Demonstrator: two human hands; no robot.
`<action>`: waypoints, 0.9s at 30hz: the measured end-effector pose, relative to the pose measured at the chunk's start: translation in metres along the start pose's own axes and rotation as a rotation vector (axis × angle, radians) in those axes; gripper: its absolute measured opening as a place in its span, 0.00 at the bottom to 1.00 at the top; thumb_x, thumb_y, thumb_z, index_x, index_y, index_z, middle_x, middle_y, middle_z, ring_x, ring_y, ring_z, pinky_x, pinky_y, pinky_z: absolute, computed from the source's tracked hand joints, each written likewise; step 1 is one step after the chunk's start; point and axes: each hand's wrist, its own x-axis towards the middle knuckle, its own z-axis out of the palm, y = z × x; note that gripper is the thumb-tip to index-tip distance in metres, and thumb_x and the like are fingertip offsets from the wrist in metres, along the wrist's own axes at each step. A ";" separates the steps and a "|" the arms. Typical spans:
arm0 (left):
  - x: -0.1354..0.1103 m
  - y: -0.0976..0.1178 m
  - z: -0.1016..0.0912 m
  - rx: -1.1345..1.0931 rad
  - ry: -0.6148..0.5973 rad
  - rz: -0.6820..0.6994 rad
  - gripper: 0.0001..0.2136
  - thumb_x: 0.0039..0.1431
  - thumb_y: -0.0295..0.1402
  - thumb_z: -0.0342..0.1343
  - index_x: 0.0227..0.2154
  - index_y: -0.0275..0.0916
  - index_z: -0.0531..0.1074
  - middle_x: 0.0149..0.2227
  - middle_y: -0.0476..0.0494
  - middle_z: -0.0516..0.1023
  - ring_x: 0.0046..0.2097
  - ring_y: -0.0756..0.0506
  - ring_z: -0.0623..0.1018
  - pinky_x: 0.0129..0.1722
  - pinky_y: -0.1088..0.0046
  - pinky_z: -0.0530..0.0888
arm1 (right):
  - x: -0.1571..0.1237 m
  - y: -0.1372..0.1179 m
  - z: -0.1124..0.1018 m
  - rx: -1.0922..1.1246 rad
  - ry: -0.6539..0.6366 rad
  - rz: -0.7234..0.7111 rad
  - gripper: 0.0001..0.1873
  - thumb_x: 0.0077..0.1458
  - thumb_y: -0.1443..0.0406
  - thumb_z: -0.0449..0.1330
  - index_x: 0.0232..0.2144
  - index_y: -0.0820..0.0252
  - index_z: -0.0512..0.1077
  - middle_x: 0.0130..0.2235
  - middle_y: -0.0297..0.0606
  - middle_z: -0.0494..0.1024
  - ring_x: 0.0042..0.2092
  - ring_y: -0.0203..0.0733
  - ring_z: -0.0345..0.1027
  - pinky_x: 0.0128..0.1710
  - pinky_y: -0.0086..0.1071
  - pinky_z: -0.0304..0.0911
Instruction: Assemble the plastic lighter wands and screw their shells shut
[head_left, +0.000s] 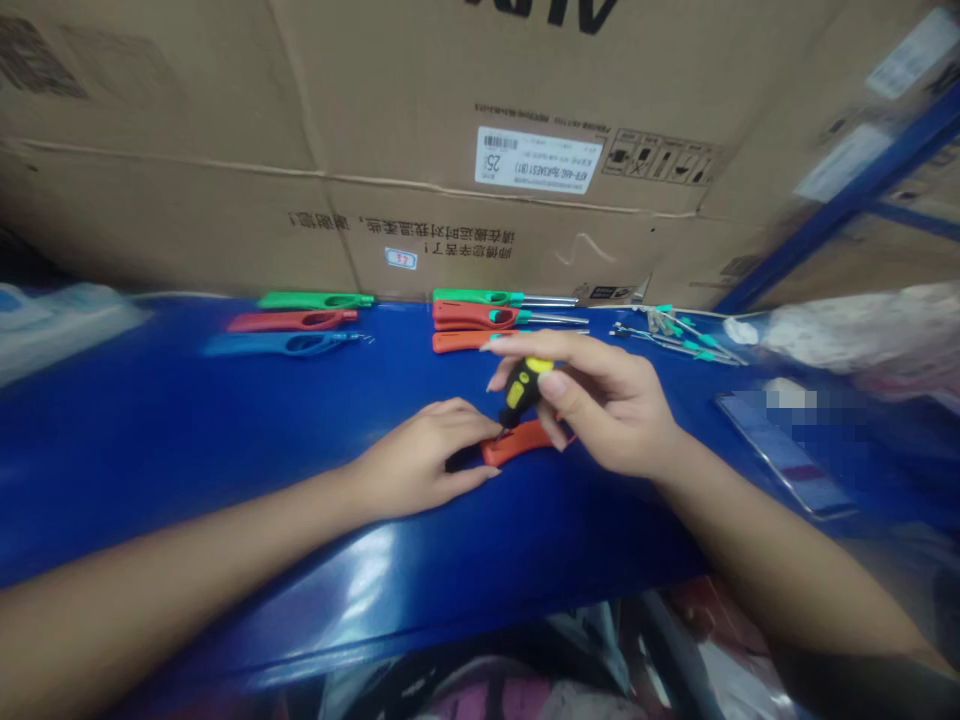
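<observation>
An orange lighter handle lies on the blue table, its left end pinched between the thumb and fingers of my left hand. My right hand grips a short black and yellow screwdriver that tilts over the handle. The screwdriver's lower end meets the handle near my left fingertips; its tip is too small to make out. Behind my hands lie a red lighter, a green lighter and another orange lighter, the first two with metal tubes showing.
Green, red and blue lighter bodies lie at the back left. Several metal tubes with teal parts are piled back right. A phone lies at the right. A cardboard box walls the table's rear.
</observation>
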 end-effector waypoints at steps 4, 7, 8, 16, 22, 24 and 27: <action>0.000 0.001 0.000 0.005 0.000 -0.001 0.15 0.65 0.36 0.58 0.53 0.41 0.73 0.49 0.42 0.80 0.51 0.41 0.75 0.54 0.59 0.71 | 0.002 0.002 -0.001 -0.270 0.158 -0.237 0.12 0.58 0.63 0.67 0.44 0.61 0.79 0.34 0.38 0.80 0.34 0.38 0.72 0.34 0.31 0.72; 0.000 0.001 -0.001 0.004 0.001 -0.004 0.16 0.65 0.36 0.58 0.54 0.41 0.73 0.48 0.42 0.80 0.50 0.41 0.75 0.53 0.60 0.72 | 0.002 -0.001 -0.002 -0.314 0.158 -0.235 0.14 0.63 0.64 0.61 0.50 0.61 0.77 0.40 0.42 0.81 0.36 0.38 0.73 0.35 0.31 0.72; 0.000 0.000 0.000 0.003 0.000 -0.002 0.16 0.65 0.36 0.59 0.54 0.40 0.73 0.48 0.42 0.80 0.49 0.41 0.75 0.53 0.60 0.72 | 0.002 -0.002 -0.001 -0.241 0.121 -0.159 0.15 0.66 0.65 0.56 0.53 0.60 0.75 0.43 0.42 0.81 0.35 0.36 0.74 0.34 0.30 0.72; 0.000 0.000 0.000 0.008 0.017 0.009 0.14 0.65 0.36 0.58 0.51 0.40 0.74 0.48 0.42 0.80 0.50 0.41 0.76 0.53 0.60 0.72 | 0.001 0.001 0.004 -0.250 0.229 -0.189 0.09 0.58 0.64 0.66 0.42 0.60 0.79 0.33 0.38 0.80 0.33 0.38 0.73 0.35 0.32 0.73; 0.000 -0.001 0.000 -0.013 0.001 0.008 0.16 0.64 0.35 0.59 0.53 0.40 0.73 0.47 0.42 0.80 0.50 0.42 0.75 0.53 0.61 0.72 | -0.003 -0.001 0.008 -0.171 0.146 -0.065 0.20 0.68 0.69 0.48 0.57 0.60 0.71 0.45 0.43 0.81 0.40 0.40 0.77 0.40 0.36 0.74; 0.000 -0.002 0.000 -0.011 -0.003 0.008 0.15 0.64 0.35 0.59 0.53 0.40 0.73 0.46 0.43 0.80 0.49 0.42 0.75 0.53 0.62 0.72 | -0.001 -0.001 0.008 -0.134 0.163 -0.033 0.15 0.67 0.67 0.54 0.52 0.60 0.74 0.41 0.41 0.81 0.37 0.39 0.75 0.35 0.34 0.73; 0.000 -0.002 0.000 -0.013 -0.008 0.008 0.15 0.65 0.35 0.59 0.53 0.41 0.73 0.46 0.43 0.81 0.50 0.42 0.75 0.54 0.61 0.71 | 0.000 0.003 0.007 -0.275 0.276 -0.193 0.10 0.57 0.67 0.66 0.43 0.60 0.79 0.33 0.38 0.80 0.31 0.37 0.70 0.31 0.32 0.70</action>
